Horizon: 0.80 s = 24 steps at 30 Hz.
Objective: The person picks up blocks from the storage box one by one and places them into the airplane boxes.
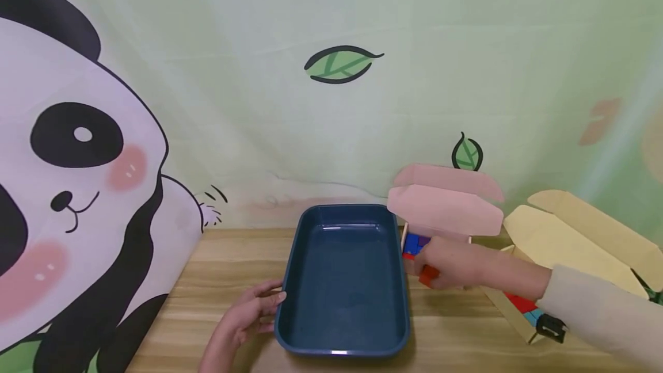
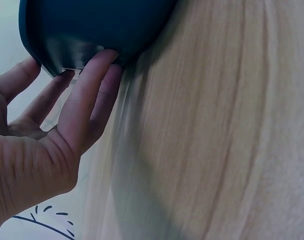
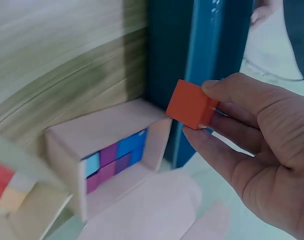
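Observation:
My right hand (image 1: 450,261) pinches an orange-red cube block (image 3: 188,104) between thumb and fingers, close to the right side of the navy tray (image 1: 342,281). Below my wrist and fingers stands a small pink box (image 1: 445,209) with its lid raised. Blue, purple and light blue blocks (image 3: 116,157) sit packed inside it, partly covered by my hand in the head view. At the tray's left side, my left hand (image 1: 251,309) touches the outer wall and rim with loosely spread fingers.
To the right, a yellow box (image 1: 570,240) stands with its lid up, partly under my sleeve (image 1: 595,304). Red and light blue blocks (image 1: 520,304) show in it. Behind the wooden table (image 1: 233,252) hangs a green cloth (image 1: 248,102) with a printed panda.

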Tool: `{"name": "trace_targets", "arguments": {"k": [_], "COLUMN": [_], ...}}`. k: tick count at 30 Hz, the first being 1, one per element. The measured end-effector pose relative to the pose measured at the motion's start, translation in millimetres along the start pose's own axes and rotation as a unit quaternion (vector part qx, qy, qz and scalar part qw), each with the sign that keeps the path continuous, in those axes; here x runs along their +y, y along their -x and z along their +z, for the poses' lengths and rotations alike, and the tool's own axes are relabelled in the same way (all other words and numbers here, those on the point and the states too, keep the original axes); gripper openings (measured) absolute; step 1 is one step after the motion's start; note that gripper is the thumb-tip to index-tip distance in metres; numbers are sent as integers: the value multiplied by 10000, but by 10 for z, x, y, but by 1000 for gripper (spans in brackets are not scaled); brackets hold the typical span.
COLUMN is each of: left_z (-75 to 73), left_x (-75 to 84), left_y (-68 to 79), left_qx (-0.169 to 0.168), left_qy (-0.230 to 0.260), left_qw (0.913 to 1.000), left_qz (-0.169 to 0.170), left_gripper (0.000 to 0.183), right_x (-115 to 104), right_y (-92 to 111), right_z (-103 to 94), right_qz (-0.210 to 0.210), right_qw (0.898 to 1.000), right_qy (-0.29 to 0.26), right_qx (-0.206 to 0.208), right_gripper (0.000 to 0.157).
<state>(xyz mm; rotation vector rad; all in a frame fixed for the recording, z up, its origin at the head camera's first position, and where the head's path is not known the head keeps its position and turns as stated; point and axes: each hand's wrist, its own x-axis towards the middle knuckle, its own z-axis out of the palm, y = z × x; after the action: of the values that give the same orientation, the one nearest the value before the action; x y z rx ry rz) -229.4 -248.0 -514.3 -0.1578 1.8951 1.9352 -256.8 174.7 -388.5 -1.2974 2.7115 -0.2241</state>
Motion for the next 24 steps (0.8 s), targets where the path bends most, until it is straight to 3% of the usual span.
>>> {"name": "trace_targets", "arguments": {"k": [6,9,15,20,24], "left_z": [-6,-9,-37,-28,-20], "left_x": [8,19,25,27,7], "left_y": [4,-5,0,-17,-10], "left_qx": [-45,-46,-81,-109,-98], "left_qy": [10,22,-19,35,26], "left_qw": [10000,10000,10000,9999,9999], "left_qz": [-22,-31,-45,-7,-8], "left_gripper": [69,70,70,70,70], "right_x": [229,406,782,1095,1238], "right_y": [210,317,517,681,787], "right_z": [-61,-96,-88,-26,129], "right_qz": [662,746,781,1120,1063], "right_qw": [9974,9972,9968,9925,9889], "right_qy": [-230,17,-82,473,1034], "right_qx": [-195,-109,-147,-110,23], "right_gripper": [16,17,17,24,27]}}
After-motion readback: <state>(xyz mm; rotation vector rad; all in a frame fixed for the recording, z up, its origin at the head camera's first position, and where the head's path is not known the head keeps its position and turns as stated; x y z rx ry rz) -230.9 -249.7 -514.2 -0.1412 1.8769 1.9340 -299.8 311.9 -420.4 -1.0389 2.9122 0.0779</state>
